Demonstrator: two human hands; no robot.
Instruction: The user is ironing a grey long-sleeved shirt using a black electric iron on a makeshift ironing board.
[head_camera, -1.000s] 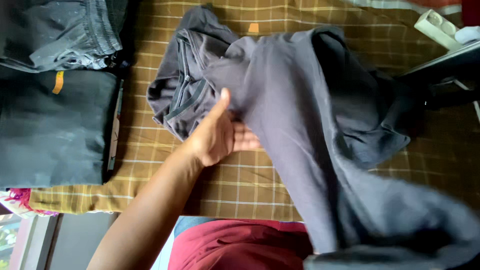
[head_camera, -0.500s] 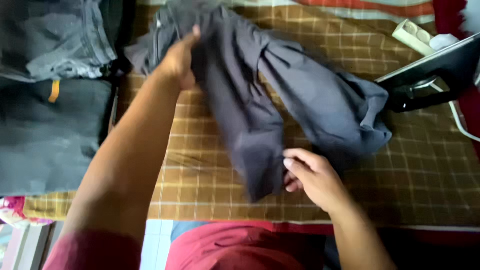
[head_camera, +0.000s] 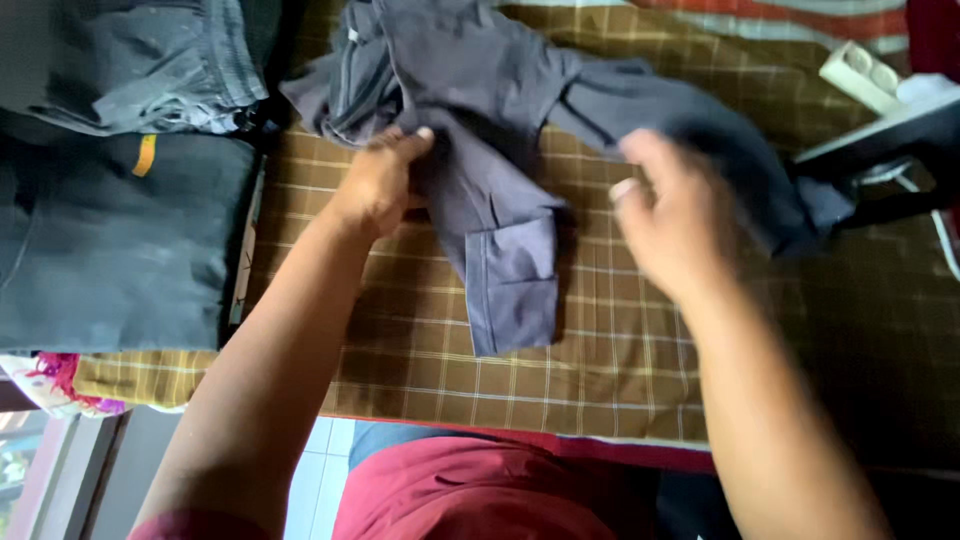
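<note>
A dark grey pair of trousers (head_camera: 500, 130) lies crumpled on a brown checked cloth (head_camera: 560, 370), one leg end with a hem pointing toward me. My left hand (head_camera: 378, 180) presses on the trousers near the waistband, fingers curled on the fabric. My right hand (head_camera: 670, 215) hovers blurred above the other leg, fingers apart, holding nothing.
Folded dark garments (head_camera: 110, 240) are stacked at the left, a grey one (head_camera: 130, 60) above them. An iron (head_camera: 890, 150) sits at the right edge, a white plug block (head_camera: 860, 72) behind it. A striped cloth (head_camera: 760, 20) lies at the far edge.
My left hand slid down from the waistband top to the trousers' middle. My right hand let go of the leg end and rose to the right. The leg now lies flat.
</note>
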